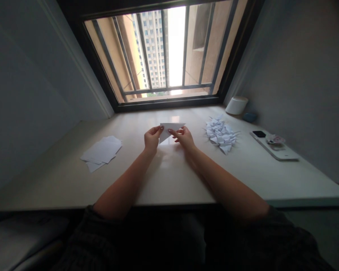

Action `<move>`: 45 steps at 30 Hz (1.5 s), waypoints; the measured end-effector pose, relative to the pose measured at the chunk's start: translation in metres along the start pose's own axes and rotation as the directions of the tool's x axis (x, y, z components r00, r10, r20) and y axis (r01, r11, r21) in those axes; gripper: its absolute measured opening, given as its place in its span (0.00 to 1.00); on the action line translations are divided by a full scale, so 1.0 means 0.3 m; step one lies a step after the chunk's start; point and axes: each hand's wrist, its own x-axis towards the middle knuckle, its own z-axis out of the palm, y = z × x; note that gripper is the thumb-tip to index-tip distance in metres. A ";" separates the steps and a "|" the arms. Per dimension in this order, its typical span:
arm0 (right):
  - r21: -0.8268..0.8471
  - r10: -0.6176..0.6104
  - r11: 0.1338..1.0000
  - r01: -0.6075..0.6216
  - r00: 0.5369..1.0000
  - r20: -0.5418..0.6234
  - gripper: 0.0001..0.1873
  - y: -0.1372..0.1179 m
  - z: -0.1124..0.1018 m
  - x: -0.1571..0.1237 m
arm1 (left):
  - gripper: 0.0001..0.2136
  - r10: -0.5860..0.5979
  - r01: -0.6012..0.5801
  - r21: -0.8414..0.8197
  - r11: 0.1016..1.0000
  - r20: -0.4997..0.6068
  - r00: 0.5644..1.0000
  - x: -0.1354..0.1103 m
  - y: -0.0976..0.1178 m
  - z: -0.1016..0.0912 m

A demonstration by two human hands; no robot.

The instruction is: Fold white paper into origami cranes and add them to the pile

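1. Loose left sleeve of dark, near-black fabric (93, 233), lower left of the frame: creased, ending around the elbow.
2. Matching dark right sleeve (285, 237), lower right: similarly short, seemingly plain, though shadow blurs its detail.
3. Slim, bare left forearm (127, 184) and right forearm (226, 180), tapering towards bare left hand (151, 138) and right hand (185, 138).

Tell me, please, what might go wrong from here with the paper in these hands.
The left hand and right hand pinch the triangular paper, so a slip could crease it crookedly. The folded pieces are heaped loosely beside the right hand; a sideways knock might scatter them. The flat sheets on the left lie unevenly stacked and could slide apart if brushed.
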 end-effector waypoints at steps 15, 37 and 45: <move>0.085 0.024 0.996 -0.030 0.997 0.074 0.21 -0.022 0.034 -0.031 | 0.14 0.031 -0.031 -0.050 0.998 -0.001 1.000 -0.031 -0.026 0.024; -0.191 -0.076 0.977 0.092 0.993 0.090 0.23 0.036 0.003 0.004 | 0.16 0.001 -0.004 -0.146 0.989 -0.027 1.000 -0.018 -0.028 0.018; -0.195 -0.179 0.957 0.216 0.966 0.188 0.22 0.029 0.011 -0.014 | 0.15 -0.001 -0.005 -0.148 0.989 -0.044 0.999 -0.012 -0.022 0.012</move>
